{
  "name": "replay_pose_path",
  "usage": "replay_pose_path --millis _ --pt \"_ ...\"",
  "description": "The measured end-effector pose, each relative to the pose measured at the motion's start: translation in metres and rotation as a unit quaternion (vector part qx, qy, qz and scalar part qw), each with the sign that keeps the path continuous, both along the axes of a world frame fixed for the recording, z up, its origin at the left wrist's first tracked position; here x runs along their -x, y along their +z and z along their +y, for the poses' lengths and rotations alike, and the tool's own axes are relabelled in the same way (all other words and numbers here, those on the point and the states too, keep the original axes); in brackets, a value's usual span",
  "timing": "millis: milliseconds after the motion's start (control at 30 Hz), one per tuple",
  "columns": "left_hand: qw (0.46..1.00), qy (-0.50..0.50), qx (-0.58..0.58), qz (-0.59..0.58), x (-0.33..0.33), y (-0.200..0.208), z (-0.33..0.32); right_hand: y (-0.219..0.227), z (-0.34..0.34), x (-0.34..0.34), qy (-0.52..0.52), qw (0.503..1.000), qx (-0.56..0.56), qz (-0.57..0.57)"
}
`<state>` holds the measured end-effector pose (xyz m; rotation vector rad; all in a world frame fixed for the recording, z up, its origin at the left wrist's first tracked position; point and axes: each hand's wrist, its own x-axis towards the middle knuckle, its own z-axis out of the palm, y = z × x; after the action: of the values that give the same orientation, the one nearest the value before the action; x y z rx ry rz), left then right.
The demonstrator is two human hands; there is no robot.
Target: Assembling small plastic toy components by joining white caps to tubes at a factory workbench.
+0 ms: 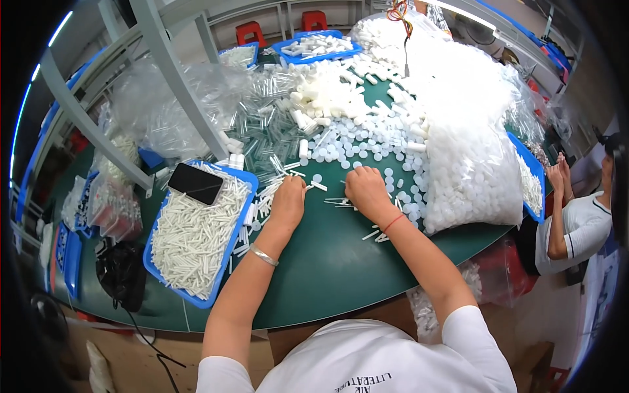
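My left hand is closed at the middle of the green table, its fingers curled down beside a loose pile of short white sticks. One short white stick lies just right of its fingertips. My right hand is closed too, fingers bent toward the tabletop. Several thin sticks lie below its fingertips. Round translucent white caps spread beyond both hands and beside the right one. Whatever either hand grips is hidden or too small to name.
On the left, a blue tray of white sticks carries a phone. Clear tubes and white cylinders lie farther back. A bulging clear bag stands at right, near a person. A grey frame post rises at left.
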<state>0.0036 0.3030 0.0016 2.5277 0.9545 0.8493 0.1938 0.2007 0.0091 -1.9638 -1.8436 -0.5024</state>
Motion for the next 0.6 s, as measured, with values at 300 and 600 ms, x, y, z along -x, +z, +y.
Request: replay_pose_path --millis 300,600 --pt "0.960 -0.060 0.233 -0.146 0.017 0.046 -0.063 0.050 -0.048 0.039 0.143 0.919 0.002 0.368" --pt "0.876 -0.054 0.426 -0.220 0.027 0.045 -0.093 0.057 -0.069 0.048 0.181 0.927 -0.029 0.328"
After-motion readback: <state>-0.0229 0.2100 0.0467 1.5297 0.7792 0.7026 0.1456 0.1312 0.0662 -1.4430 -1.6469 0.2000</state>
